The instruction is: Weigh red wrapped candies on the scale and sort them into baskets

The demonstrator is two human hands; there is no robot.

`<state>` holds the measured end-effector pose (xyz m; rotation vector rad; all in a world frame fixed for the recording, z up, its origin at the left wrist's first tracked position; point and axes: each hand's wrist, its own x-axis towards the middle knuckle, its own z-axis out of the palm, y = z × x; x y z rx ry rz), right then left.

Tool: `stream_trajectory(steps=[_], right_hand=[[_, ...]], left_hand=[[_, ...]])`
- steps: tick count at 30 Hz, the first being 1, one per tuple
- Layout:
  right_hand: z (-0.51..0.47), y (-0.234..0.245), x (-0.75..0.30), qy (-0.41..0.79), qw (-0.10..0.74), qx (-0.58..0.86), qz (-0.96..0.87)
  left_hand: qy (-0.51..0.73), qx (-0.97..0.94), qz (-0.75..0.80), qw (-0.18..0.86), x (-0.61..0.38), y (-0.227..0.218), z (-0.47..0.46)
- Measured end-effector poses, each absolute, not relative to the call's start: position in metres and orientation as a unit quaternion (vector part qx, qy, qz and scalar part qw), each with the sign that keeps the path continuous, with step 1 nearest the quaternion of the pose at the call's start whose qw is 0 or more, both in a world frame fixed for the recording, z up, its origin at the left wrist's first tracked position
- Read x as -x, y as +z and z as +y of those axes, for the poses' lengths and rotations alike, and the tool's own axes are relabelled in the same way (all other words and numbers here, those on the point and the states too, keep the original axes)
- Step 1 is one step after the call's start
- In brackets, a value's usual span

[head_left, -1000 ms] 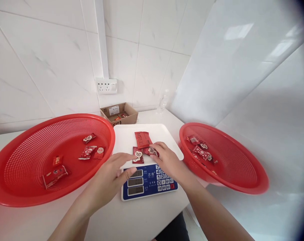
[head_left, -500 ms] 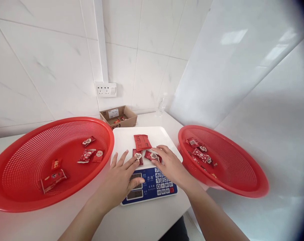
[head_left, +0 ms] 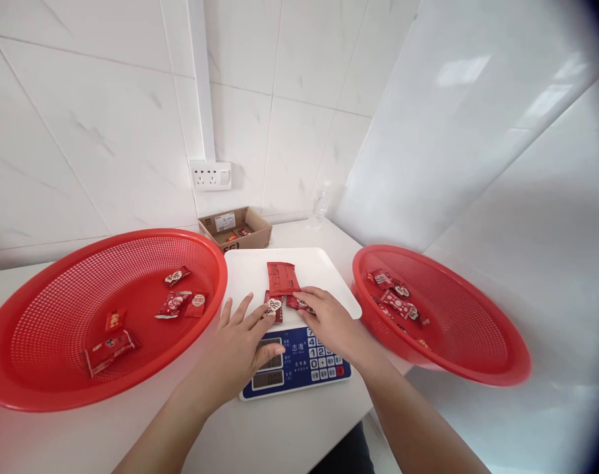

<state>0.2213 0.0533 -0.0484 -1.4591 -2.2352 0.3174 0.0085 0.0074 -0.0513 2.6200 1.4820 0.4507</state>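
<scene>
Left basket (head_left: 222,270), left of your left hand (head_left: 235,349): red, holds wrapped packets, outer rim clipped by frame edge. Your left hand: empty, fingers spread, covering part of the scale's display (head_left: 268,380); upper readouts partly hidden. Just past its fingertips, on the scale (head_left: 319,270): labelled packet (head_left: 276,305), lower corner covered; can't tell if touched. Plain red packet (head_left: 282,278) lies beyond, between your hands. Your right hand (head_left: 332,326): fingers curled over a third packet (head_left: 294,302), mostly hidden; can't tell if gripped. Right of that hand: right basket (head_left: 497,322), contents partly behind rim.
</scene>
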Motion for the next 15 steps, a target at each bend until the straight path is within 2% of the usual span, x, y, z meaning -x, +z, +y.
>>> stream_trajectory(steps=[9,15], right_hand=[[0.049,-0.043,-0.22,0.136,0.217,0.528,-0.81],[0.045,-0.04,-0.242,0.11,0.256,0.544,-0.791]], left_hand=[[0.136,-0.856,0.494,0.074,-0.009,-0.053,0.009],[0.21,-0.829,0.514,0.061,0.01,-0.039,0.009]])
